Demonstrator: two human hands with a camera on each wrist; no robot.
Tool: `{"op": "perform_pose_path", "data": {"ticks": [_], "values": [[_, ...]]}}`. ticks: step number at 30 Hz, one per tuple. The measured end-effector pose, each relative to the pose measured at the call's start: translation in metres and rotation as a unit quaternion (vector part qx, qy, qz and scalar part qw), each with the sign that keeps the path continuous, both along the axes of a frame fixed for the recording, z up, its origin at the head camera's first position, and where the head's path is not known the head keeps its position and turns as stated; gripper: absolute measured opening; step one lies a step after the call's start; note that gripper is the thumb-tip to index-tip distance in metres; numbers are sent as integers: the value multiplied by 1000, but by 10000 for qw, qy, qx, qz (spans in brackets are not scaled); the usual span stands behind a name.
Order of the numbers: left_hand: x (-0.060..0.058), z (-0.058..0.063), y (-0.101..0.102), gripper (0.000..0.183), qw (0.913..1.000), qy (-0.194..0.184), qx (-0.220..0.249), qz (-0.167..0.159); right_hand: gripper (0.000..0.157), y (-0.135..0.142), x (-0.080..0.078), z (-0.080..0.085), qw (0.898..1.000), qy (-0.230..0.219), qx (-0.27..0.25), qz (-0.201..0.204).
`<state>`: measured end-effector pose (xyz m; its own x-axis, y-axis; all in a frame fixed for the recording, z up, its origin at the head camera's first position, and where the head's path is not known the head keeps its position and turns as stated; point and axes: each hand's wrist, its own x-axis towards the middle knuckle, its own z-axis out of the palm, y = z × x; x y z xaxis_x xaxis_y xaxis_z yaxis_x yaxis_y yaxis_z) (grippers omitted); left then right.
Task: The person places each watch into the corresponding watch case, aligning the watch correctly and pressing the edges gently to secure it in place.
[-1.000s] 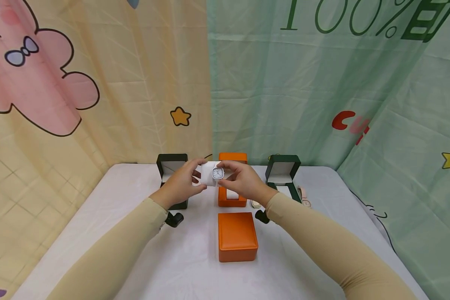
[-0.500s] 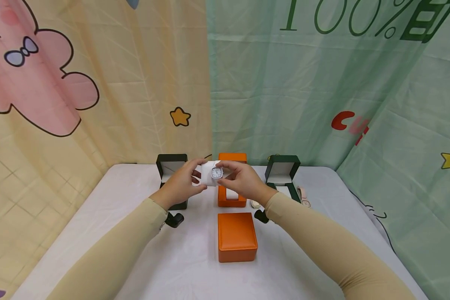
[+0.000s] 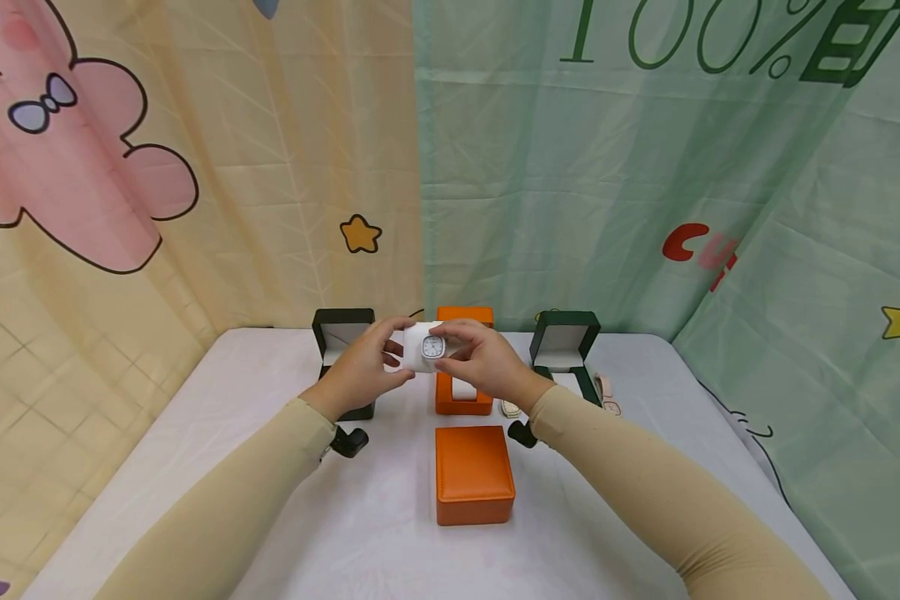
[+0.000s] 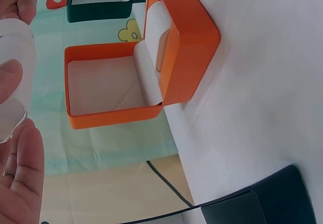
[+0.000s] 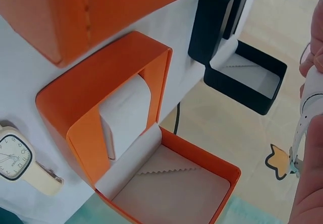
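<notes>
My left hand (image 3: 367, 367) grips a white watch cushion (image 3: 412, 347) from its left side, with the thumb below and fingers above. Around the cushion's right part lies a white watch (image 3: 433, 347) with a squarish face turned toward me. My right hand (image 3: 495, 362) pinches the watch between thumb and fingers. In the right wrist view, the white strap (image 5: 301, 135) hangs beside the cushion, with a metal buckle at its end. Both hands are raised in front of an open orange watch box (image 3: 463, 406), which has a white cushion (image 5: 128, 113) inside.
A closed orange box (image 3: 475, 475) stands nearer me on the white tablecloth. Open dark green boxes stand at left (image 3: 345, 315) and right (image 3: 566, 321). A cream watch (image 5: 14, 156) lies beside the open orange box; a pink watch (image 3: 606, 392) lies farther right.
The watch face sits very slightly farther left on the cushion than a second ago. Both hands keep nearly the same place and hold.
</notes>
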<state>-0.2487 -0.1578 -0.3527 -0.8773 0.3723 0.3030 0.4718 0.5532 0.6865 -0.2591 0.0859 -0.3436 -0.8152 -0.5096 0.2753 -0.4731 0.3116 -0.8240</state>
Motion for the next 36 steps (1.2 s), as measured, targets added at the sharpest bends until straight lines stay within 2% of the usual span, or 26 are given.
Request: {"op": "perform_pose_path", "data": {"ticks": [3, 10, 16, 27, 36], "values": [[0, 0, 0, 78, 10000, 19, -4, 2, 48, 0, 0, 0, 10000, -8, -5, 25], [1, 1, 1, 79, 10000, -11, 39, -21, 71, 0, -1, 1, 9997, -240, -63, 3], [3, 3, 2, 79, 10000, -63, 36, -10, 71, 0, -1, 1, 9996, -239, 165, -72], [4, 4, 1, 77, 10000, -47, -11, -11, 72, -1, -4, 2, 9994, -259, 247, -8], [5, 4, 3, 76, 9999, -20, -138, 3, 72, -1, -2, 2, 9982, -460, 379, -45]]}}
